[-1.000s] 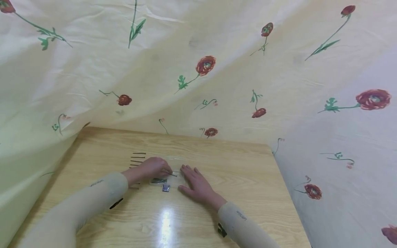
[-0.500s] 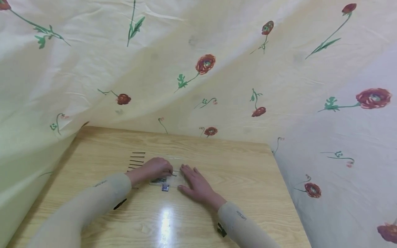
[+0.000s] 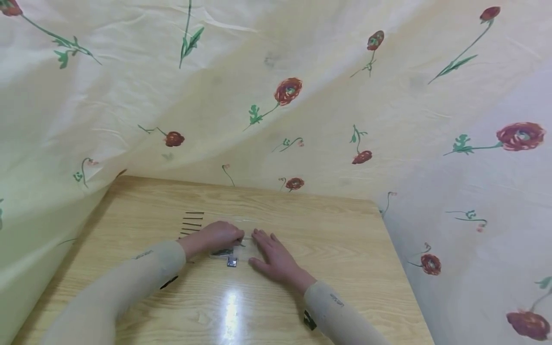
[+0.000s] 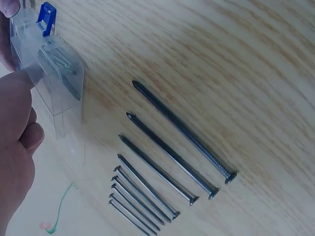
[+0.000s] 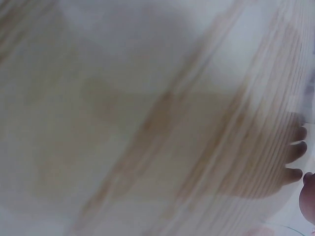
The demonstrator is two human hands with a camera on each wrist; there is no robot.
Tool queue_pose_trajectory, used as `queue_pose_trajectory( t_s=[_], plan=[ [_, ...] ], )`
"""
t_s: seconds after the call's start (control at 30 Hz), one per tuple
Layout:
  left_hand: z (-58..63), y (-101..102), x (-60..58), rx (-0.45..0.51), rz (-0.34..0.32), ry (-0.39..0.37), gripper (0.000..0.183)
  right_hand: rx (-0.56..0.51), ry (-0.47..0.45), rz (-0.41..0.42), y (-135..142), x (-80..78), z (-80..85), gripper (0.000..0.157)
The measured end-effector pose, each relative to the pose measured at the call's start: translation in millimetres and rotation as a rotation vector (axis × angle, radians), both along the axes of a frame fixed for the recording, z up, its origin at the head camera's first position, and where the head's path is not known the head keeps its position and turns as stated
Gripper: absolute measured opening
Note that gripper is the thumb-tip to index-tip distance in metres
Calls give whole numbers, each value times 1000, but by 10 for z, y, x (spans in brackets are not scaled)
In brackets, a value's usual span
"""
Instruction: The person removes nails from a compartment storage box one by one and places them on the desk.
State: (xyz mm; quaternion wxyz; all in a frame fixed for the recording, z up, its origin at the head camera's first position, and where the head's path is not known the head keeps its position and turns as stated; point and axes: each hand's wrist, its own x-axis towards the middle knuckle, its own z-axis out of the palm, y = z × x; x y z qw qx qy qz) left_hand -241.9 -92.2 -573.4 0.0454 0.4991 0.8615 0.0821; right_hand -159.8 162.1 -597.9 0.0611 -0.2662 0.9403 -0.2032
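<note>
In the head view my left hand (image 3: 217, 235) reaches over a clear plastic box (image 4: 59, 98), its fingers pinching a thin nail (image 3: 242, 245) whose end sticks out. The box has a blue latch (image 4: 47, 17), and some dark nails (image 3: 223, 252) lie inside its left part. My right hand (image 3: 276, 258) lies with straight, slightly spread fingers at the box's right side; only fingertips (image 5: 295, 152) show at the edge of the right wrist view. Left of the box, several nails (image 4: 182, 130) lie in a row from long to short, partly hidden by my left forearm in the head view.
The wood-grain table (image 3: 345, 268) reaches back to a cream cloth (image 3: 319, 115) with red flowers, which hangs behind it and on both sides. A bright light reflection falls on the table in front of the box.
My left hand shifts slightly to the right over the box, and less of the nail shows beyond its fingers. My right hand stays in place. The head view sways a little.
</note>
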Motion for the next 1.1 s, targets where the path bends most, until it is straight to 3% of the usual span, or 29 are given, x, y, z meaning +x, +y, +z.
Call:
queue_pose_trajectory(
  t_s=[0.2, 0.5, 0.77, 1.1],
  plan=[
    [59, -22, 24, -13, 0, 30, 8, 3, -8, 2, -12, 0, 42, 82],
    [238, -132, -5, 104, 127, -78, 6, -3, 41, 12, -29, -11, 58, 80],
    [412, -597, 133, 133, 174, -40, 6, 41, 30, -3, -15, -22, 9, 83],
    [362, -1176, 435, 156, 199, -12, 7, 32, 33, -9, -22, -9, -34, 84]
  ],
)
